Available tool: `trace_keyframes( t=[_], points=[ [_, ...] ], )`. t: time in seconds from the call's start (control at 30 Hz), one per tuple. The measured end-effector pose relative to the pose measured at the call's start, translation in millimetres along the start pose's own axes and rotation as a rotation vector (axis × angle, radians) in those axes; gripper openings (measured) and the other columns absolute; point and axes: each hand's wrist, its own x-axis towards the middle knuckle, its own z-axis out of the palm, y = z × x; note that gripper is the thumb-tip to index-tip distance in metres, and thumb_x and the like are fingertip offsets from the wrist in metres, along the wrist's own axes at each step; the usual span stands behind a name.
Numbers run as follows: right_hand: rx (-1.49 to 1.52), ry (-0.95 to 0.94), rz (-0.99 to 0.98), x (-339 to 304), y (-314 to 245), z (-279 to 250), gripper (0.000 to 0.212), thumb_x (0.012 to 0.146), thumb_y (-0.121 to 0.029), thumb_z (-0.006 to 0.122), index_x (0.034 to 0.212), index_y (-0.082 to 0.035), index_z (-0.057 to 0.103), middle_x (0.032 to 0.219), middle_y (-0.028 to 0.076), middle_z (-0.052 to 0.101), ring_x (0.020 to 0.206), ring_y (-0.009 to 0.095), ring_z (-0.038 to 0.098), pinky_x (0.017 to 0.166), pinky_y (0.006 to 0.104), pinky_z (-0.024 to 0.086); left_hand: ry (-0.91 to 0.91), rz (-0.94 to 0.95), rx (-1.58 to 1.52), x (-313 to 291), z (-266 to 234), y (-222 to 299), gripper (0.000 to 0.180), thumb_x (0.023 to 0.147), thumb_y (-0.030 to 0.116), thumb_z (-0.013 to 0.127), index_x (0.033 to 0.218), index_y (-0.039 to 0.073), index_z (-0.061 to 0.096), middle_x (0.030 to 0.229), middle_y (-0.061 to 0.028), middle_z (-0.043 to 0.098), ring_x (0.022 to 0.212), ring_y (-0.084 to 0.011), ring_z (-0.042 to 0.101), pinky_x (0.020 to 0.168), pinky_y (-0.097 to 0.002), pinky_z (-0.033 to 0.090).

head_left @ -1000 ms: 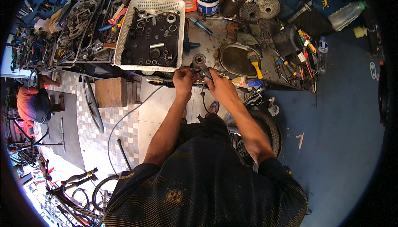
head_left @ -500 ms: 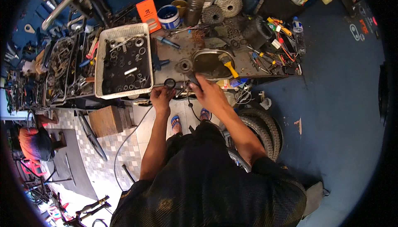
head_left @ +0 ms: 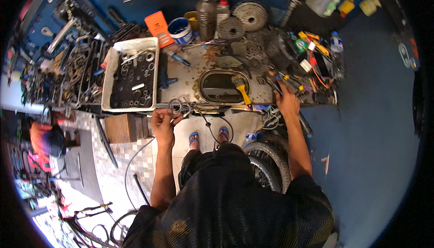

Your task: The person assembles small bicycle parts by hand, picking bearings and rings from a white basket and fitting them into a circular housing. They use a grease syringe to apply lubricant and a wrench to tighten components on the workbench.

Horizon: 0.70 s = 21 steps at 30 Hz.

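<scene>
My left hand (head_left: 163, 123) pinches a thin metal ring (head_left: 175, 106) just in front of the bench edge, right of the basket's near corner. My right hand (head_left: 288, 104) is at the bench's right part, closed around a dark rod-like tool (head_left: 274, 86); the palm hides much of it and I cannot make out its kind. Between the hands an oval metal pan (head_left: 202, 95) holds dark liquid. A brush with a yellow handle (head_left: 245, 95) leans over its right rim. The white plastic basket (head_left: 157, 73) contains several rings and small metal parts.
Sprocket cassettes (head_left: 250, 16), a dark bottle (head_left: 206, 19) and a blue-white tub (head_left: 180, 31) stand at the back. Screwdrivers and a water bottle (head_left: 337, 44) lie at the right. Bicycle tyres (head_left: 271, 155) stand below; another person (head_left: 46, 138) is at far left.
My right hand has moved right with the dark tool, away from my left hand and past the oval pan. My left hand still holds the ring, now slightly lower and further left.
</scene>
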Motion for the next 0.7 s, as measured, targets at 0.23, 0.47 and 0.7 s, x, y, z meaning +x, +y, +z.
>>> trace_keyframes(
  t=[0.23, 0.47, 0.7],
  points=[
    [0.042, 0.07, -0.175, 20, -9, -5, 0.046, 0.099, -0.035, 0.068, 0.139, -0.015, 0.063, 0.119, 0.019, 0.065, 0.113, 0.042, 0.059, 0.095, 0.0522, 0.051, 0.01, 0.142, -0.011, -36, 42, 40, 0.005, 0.101, -0.001, 0.061, 0.101, 0.0, 0.056, 0.096, -0.0084, 0.063, 0.085, -0.0226, 0.073, 0.078, -0.0417, 0.069],
    [0.966, -0.245, -0.618, 14, -161, -77, 0.062, 0.088, -0.031, 0.084, 0.141, -0.009, 0.061, 0.138, 0.015, 0.06, 0.13, 0.032, 0.056, 0.107, 0.0429, 0.047, -0.155, -0.05, -0.355, -48, 67, 69, 0.008, 0.103, 0.009, 0.063, 0.106, 0.003, 0.058, 0.094, -0.0118, 0.07, 0.08, -0.025, 0.074, 0.066, -0.0369, 0.067],
    [1.472, -0.642, -0.841, 14, -290, -62, 0.074, 0.087, -0.029, 0.086, 0.147, -0.004, 0.051, 0.139, 0.013, 0.062, 0.127, 0.022, 0.057, 0.107, 0.0381, 0.047, -0.254, -0.106, -0.497, -36, 62, 88, 0.009, 0.103, 0.012, 0.063, 0.105, 0.003, 0.059, 0.099, -0.0126, 0.072, 0.075, -0.0208, 0.071, 0.06, -0.0334, 0.062]
  ],
)
